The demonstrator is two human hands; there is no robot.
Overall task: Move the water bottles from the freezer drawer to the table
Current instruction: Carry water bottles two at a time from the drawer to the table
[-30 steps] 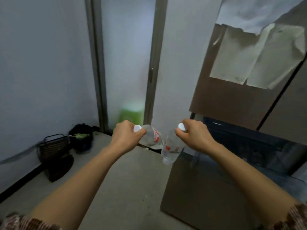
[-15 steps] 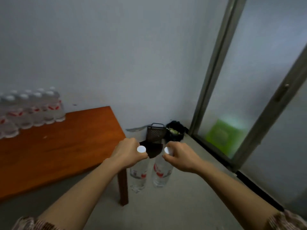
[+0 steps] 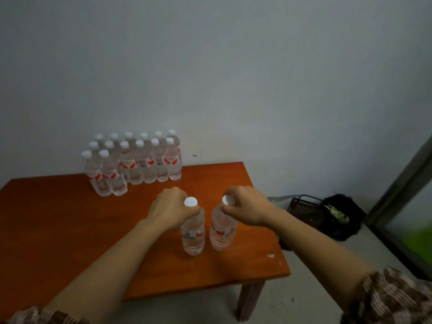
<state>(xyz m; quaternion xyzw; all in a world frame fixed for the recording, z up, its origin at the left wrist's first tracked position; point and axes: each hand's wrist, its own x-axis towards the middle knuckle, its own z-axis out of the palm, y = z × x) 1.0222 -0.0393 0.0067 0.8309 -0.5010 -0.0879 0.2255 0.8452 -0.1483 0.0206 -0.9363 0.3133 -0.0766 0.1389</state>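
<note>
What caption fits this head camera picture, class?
Left hand grips the left bottle, right hand the right bottle, over the table; more bottles stand near the wall.

Left sleeve (image 3: 35,315) and right sleeve (image 3: 392,298): the same fabric, a mottled brown-and-cream print in broken zigzag bands, each ending near the elbow with a soft, uneven edge. Forearms bare from there to the wrist. Left hand (image 3: 171,208) and right hand (image 3: 247,206): likewise bare.

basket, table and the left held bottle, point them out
basket (image 3: 306,212), head view, mesh side
table (image 3: 58,218), head view, bare top
left held bottle (image 3: 193,233), head view, label
</note>
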